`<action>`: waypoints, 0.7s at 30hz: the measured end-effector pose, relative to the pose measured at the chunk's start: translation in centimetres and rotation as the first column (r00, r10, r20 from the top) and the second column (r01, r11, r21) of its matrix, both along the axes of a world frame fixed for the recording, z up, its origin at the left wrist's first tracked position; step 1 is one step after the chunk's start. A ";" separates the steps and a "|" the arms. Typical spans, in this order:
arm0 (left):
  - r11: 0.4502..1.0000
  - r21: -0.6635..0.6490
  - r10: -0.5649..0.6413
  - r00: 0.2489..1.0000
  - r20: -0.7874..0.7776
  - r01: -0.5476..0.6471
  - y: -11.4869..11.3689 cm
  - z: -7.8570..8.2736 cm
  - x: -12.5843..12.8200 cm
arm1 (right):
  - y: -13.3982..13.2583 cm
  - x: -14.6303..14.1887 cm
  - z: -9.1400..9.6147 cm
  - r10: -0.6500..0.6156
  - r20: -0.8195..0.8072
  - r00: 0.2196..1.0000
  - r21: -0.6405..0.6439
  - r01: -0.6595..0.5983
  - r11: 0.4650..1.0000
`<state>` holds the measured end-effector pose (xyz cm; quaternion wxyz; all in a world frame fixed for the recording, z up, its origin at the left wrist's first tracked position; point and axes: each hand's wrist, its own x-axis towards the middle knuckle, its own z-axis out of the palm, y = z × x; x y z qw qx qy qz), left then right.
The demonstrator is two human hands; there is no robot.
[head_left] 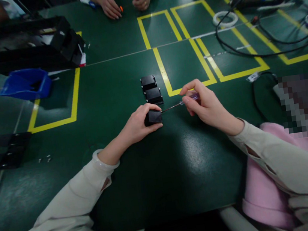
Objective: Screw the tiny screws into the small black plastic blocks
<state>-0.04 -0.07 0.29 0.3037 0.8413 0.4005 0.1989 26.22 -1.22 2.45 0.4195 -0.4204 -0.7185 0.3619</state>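
Note:
My left hand grips a small black box-shaped part on the green table, thumb on its near side and fingers over its far side. In my right hand is a screwdriver with a clear purplish handle, held nearly level. Its thin shaft points left, and the tip meets the right side of the black part; whether it sits in a screw is too small to tell. Just beyond my left hand stand two similar black parts in a row, with small shiny screws along their sides.
Left of me lie loose screws, more black parts, a blue bin and black trays. Another person's hands rest across the table. Cables, a white tape roll and pink cloth are right.

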 end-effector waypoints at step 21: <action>1.000 -0.010 0.012 1.000 -0.003 -0.012 0.0 0.0 0.0 | 0.0 0.1 0.0 0.002 0.023 1.000 0.008 -0.002 1.000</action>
